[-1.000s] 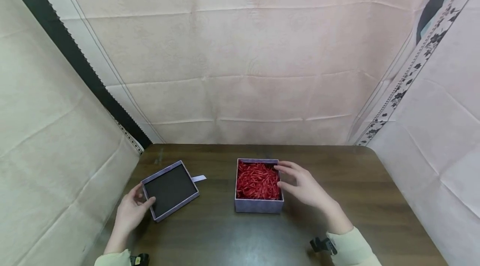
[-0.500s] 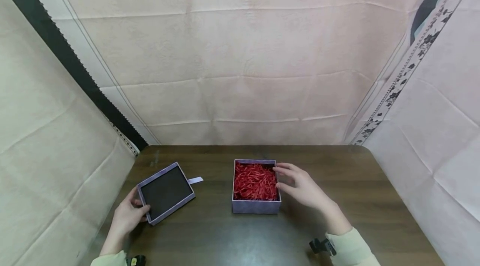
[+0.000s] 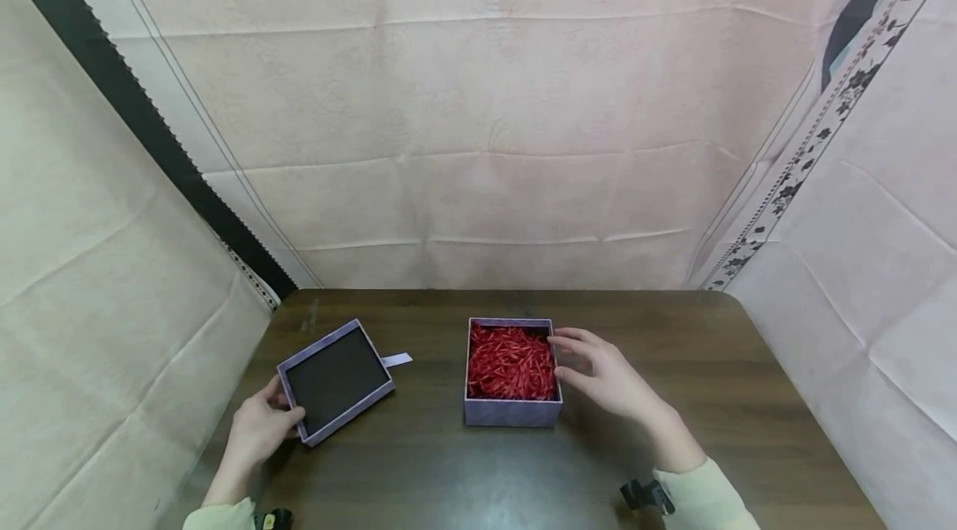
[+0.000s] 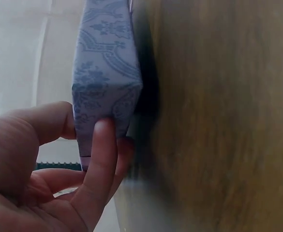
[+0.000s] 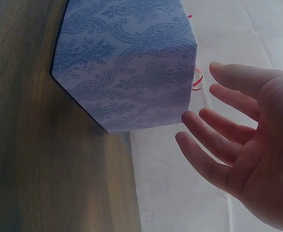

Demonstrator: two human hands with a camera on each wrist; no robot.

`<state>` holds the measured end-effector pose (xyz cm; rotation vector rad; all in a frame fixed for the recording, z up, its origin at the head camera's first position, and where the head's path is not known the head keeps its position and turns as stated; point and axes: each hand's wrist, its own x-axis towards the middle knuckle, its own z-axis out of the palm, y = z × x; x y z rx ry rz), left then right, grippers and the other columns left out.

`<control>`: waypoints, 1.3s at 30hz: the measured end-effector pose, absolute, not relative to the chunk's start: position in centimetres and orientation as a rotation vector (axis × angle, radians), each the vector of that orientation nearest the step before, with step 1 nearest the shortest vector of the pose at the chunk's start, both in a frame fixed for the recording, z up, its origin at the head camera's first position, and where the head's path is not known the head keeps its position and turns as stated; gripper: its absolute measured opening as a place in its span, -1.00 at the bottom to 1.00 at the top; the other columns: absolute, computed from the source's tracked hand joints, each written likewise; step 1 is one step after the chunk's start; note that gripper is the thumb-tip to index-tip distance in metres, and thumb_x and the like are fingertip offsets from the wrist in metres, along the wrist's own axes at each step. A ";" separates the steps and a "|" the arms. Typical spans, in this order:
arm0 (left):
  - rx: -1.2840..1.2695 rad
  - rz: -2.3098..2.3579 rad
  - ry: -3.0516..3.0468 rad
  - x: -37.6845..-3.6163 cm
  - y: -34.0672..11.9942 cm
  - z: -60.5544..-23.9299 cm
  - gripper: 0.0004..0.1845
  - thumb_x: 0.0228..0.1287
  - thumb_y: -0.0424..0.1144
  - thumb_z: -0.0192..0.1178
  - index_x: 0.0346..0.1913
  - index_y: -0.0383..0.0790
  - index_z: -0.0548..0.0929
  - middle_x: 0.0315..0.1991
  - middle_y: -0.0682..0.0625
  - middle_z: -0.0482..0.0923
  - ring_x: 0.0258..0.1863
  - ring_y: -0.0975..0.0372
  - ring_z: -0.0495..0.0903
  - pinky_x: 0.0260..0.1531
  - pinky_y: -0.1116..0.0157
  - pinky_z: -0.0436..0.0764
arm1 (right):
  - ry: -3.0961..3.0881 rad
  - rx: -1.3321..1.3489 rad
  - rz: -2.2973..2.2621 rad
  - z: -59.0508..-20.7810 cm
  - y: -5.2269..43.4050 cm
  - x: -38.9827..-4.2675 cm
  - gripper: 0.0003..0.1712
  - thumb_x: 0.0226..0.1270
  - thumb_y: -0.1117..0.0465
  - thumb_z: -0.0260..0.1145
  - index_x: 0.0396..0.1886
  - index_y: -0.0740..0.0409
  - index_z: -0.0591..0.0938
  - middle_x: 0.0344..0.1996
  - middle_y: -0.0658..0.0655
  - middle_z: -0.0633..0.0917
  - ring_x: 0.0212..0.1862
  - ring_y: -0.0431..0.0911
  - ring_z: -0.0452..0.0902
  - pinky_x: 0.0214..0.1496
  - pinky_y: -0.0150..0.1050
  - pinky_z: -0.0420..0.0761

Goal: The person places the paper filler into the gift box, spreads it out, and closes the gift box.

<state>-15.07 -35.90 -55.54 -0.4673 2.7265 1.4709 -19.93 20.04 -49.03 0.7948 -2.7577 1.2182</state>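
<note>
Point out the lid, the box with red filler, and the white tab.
lid (image 3: 338,380), head view, on its dark inner face
box (image 3: 512,412), head view, on its near outer wall
white tab (image 3: 396,360), head view, on the strip's middle, right of the lid

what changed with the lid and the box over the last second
The left hand drew back a little toward the person, taking the purple lid with it along the table; it grips the lid's near corner as before. The box of red paper shreds sits where it was, though the head camera shifted slightly. The right hand, fingers relaxed, stayed at the box's right side.
</note>
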 end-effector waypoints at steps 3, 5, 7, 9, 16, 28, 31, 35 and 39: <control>-0.441 1.495 2.710 -15.4 -35.1 -54.9 -0.03 0.23 -0.43 0.30 0.64 -0.57 0.07 0.15 -0.44 0.54 -0.40 0.18 0.78 -0.38 0.24 0.80 | -2.765 0.794 1.221 -48.9 20.0 -19.8 -0.44 0.51 0.16 0.47 0.44 0.12 0.63 0.46 0.24 0.53 0.28 0.11 0.65 0.20 0.15 0.71; -0.415 1.506 2.706 -15.5 -34.4 -54.4 -0.03 0.24 -0.42 0.32 0.64 -0.55 0.09 0.17 -0.44 0.55 -0.36 0.20 0.78 -0.36 0.23 0.81 | -2.759 0.811 1.208 -48.8 19.8 -19.8 -0.45 0.53 0.14 0.46 0.44 0.11 0.63 0.46 0.25 0.53 0.28 0.11 0.66 0.20 0.16 0.70; -0.382 1.503 2.712 -15.6 -33.7 -53.6 -0.04 0.24 -0.41 0.34 0.65 -0.52 0.12 0.17 -0.41 0.58 -0.35 0.21 0.79 -0.36 0.22 0.80 | -2.752 0.820 1.191 -48.7 19.6 -19.8 -0.46 0.53 0.14 0.45 0.44 0.09 0.64 0.46 0.24 0.53 0.28 0.11 0.66 0.21 0.16 0.70; -0.346 1.524 2.704 -15.8 -32.9 -52.9 -0.04 0.24 -0.40 0.35 0.66 -0.48 0.13 0.16 -0.38 0.60 -0.32 0.24 0.78 -0.36 0.20 0.80 | -2.738 0.830 1.163 -48.7 19.5 -19.8 -0.46 0.53 0.15 0.45 0.43 0.09 0.64 0.45 0.24 0.54 0.30 0.13 0.64 0.24 0.18 0.68; -0.230 1.618 2.678 -16.1 -30.3 -50.1 -0.06 0.27 -0.43 0.35 0.68 -0.37 0.17 0.18 -0.32 0.58 -0.23 0.25 0.77 -0.32 0.19 0.81 | -2.686 0.824 1.074 -48.3 18.4 -19.8 -0.48 0.47 0.21 0.49 0.38 0.09 0.69 0.42 0.23 0.58 0.43 0.21 0.51 0.37 0.28 0.55; 0.024 1.739 2.576 -16.5 -24.9 -45.7 -0.09 0.24 -0.50 0.37 0.66 -0.33 0.26 0.15 -0.29 0.54 -0.21 0.11 0.76 -0.32 0.10 0.81 | -2.512 0.943 0.965 -47.5 14.3 -20.0 -0.29 0.38 0.24 0.57 0.50 0.00 0.59 0.40 0.11 0.57 0.35 0.04 0.58 0.33 0.08 0.64; 0.095 1.750 2.558 -16.6 -23.6 -45.4 -0.10 0.21 -0.52 0.37 0.64 -0.35 0.30 0.13 -0.29 0.57 -0.23 0.11 0.77 -0.36 0.09 0.80 | -2.465 0.952 0.968 -47.7 13.3 -20.0 -0.15 0.33 0.25 0.60 0.58 -0.07 0.50 0.44 0.11 0.53 0.39 0.04 0.55 0.36 0.09 0.61; 0.140 1.729 2.545 -16.6 -22.4 -45.3 -0.11 0.19 -0.55 0.37 0.62 -0.31 0.35 0.09 -0.25 0.60 -0.25 0.11 0.77 -0.42 0.14 0.78 | -2.440 0.958 0.963 -47.9 12.4 -19.9 -0.04 0.31 0.26 0.61 0.65 -0.17 0.41 0.51 0.11 0.45 0.43 0.04 0.49 0.39 0.10 0.59; 0.177 1.670 2.555 -16.5 -21.3 -45.3 -0.12 0.17 -0.54 0.38 0.61 -0.29 0.38 0.07 -0.21 0.63 -0.28 0.12 0.75 -0.47 0.16 0.76 | -2.395 0.989 0.927 -48.1 12.2 -19.8 -0.04 0.26 0.31 0.64 0.62 -0.13 0.45 0.56 0.13 0.39 0.42 0.07 0.50 0.31 0.06 0.66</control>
